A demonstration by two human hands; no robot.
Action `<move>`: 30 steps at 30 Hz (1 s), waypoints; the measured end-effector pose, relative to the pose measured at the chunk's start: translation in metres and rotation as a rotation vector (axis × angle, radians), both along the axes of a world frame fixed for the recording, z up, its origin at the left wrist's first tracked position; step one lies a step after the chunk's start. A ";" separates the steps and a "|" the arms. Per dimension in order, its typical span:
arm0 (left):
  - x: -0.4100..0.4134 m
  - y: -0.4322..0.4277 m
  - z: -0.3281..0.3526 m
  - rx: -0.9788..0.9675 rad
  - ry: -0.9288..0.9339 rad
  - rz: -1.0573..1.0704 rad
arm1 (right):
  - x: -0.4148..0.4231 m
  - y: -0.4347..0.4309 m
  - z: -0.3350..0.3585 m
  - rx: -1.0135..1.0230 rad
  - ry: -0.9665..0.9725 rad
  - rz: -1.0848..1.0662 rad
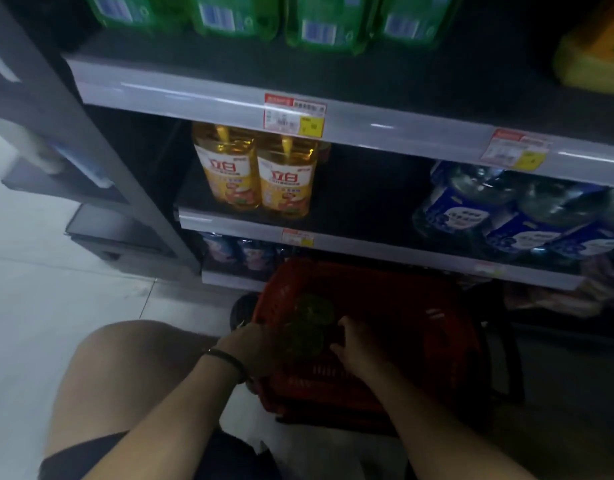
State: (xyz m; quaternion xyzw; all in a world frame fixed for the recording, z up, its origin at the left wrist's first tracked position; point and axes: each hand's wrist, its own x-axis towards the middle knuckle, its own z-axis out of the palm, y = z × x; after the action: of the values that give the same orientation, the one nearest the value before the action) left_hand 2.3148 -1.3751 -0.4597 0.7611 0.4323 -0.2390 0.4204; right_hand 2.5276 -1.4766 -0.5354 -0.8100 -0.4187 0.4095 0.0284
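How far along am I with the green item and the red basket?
Done: the green item already lies inside the red basket. In hand: the right hand grips its right side, and the left hand is at its left side, its grip blurred. Left: probably settling it and letting go. More green packs stand on the top shelf.

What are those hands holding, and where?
A green pack in the red basket: left hand on its left side, right hand on its right side.
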 end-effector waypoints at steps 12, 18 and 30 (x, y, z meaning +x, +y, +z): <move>0.015 0.030 -0.007 -0.056 0.059 -0.134 | -0.018 0.084 -0.056 -0.085 0.003 0.144; 0.021 0.029 -0.004 -0.078 0.145 -0.125 | -0.017 0.084 -0.068 0.005 -0.160 0.282; 0.065 0.041 0.048 0.107 0.088 0.129 | 0.022 0.068 0.020 0.020 -0.262 0.428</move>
State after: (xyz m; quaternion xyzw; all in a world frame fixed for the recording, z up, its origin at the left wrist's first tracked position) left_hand 2.3797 -1.3342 -0.4119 0.7418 0.5105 -0.2212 0.3744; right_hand 2.5492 -1.4084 -0.5156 -0.7487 -0.5850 0.2935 -0.1052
